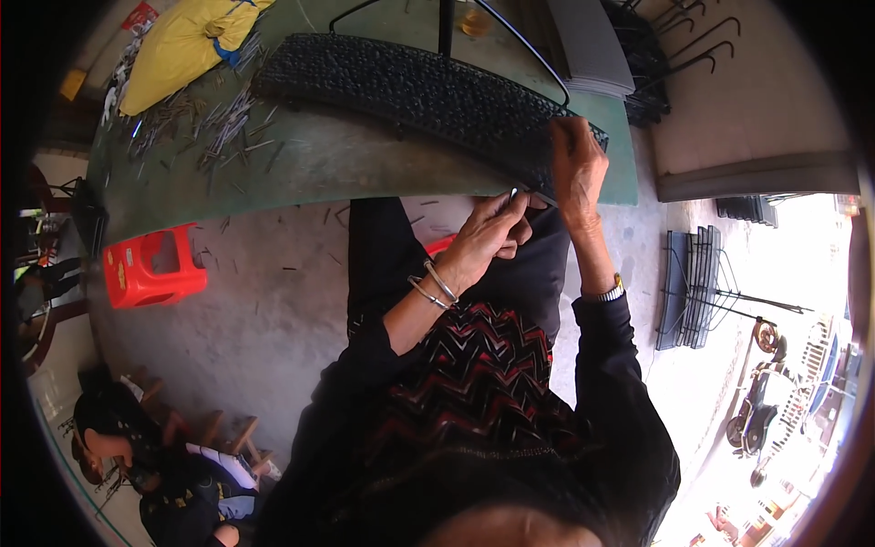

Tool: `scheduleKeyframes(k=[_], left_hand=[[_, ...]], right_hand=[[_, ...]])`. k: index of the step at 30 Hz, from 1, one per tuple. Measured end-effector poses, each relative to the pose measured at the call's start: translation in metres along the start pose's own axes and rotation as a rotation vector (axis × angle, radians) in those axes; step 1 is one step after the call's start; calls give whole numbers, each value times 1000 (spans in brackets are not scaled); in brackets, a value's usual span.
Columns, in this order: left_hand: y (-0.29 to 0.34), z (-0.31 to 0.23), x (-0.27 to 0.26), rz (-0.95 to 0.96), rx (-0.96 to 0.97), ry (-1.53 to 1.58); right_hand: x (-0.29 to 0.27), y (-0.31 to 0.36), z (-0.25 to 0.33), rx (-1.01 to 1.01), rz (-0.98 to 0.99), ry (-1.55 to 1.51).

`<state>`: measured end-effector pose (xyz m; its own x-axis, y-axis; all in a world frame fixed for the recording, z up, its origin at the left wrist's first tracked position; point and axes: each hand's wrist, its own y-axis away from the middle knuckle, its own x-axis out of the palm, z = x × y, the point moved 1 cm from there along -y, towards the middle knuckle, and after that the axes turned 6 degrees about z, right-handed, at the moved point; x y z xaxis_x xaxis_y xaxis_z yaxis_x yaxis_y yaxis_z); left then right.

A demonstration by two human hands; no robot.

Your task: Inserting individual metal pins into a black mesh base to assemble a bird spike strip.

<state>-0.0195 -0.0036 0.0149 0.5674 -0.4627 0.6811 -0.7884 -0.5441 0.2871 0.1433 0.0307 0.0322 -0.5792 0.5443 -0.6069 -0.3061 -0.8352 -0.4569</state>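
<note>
A long black panel [401, 87] with a bumpy, mesh-like surface lies slanted across the green table [301, 173], its right end toward me. Over that right end is my right hand [579, 169], fingers curled down and closed at the panel's edge; whatever they pinch is hidden. Just below the near edge, my left hand [492, 232] is closed, with a small shiny metal tip [514, 192] showing at its thumb. The rest of that small thing is covered by the fingers. Black metal rods [529, 46] rise from the panel's far side.
Many thin strips [237, 123] lie scattered on the table beside a yellow sack [182, 50]. Grey flat sheets [592, 46] are stacked at the far right. A red stool [155, 264] stands at left, a black wire rack [693, 287] at right. Another person [191, 488] is at lower left.
</note>
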Motion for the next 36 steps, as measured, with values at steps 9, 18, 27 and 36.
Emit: scheduleKeyframes(k=[9, 18, 27, 36], left_hand=[[0, 3, -5, -14, 0, 74], [0, 1, -1, 26, 10, -45], [34, -13, -48, -311, 183, -426], [89, -53, -151, -917, 509, -1106]], right_hand=[[-2, 14, 13, -12, 127, 156], [-36, 33, 27, 180, 519, -288], [0, 10, -1, -13, -27, 84], [3, 19, -14, -57, 19, 348]])
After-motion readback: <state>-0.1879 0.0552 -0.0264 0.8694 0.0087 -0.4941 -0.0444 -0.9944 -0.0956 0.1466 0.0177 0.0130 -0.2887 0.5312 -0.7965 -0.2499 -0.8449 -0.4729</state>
